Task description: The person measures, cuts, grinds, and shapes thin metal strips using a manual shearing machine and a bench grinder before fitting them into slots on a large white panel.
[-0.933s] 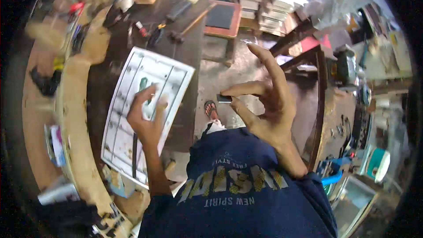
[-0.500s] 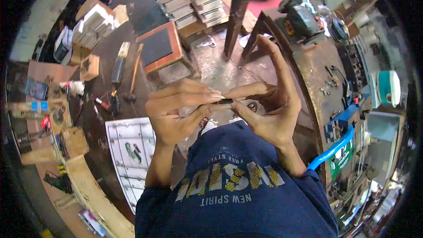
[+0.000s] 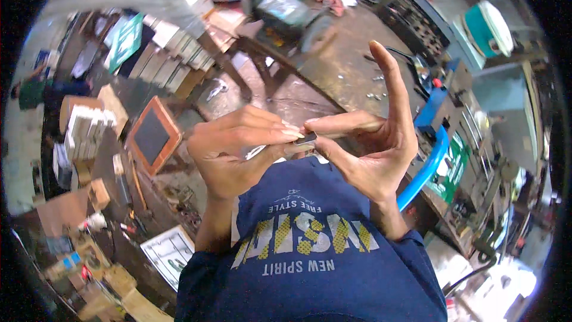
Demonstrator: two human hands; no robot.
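Cluttered workshop benches (image 3: 149,203) surround the person. Left hand (image 3: 235,149) and right hand (image 3: 369,143) meet at chest height, fingertips closed on a small dark flat part (image 3: 307,138). It appears light and rigid, best pinched by its edges.

Small flat piece (image 3: 306,138) between left hand (image 3: 235,149) and right hand (image 3: 372,143); framed slate (image 3: 152,136) left.
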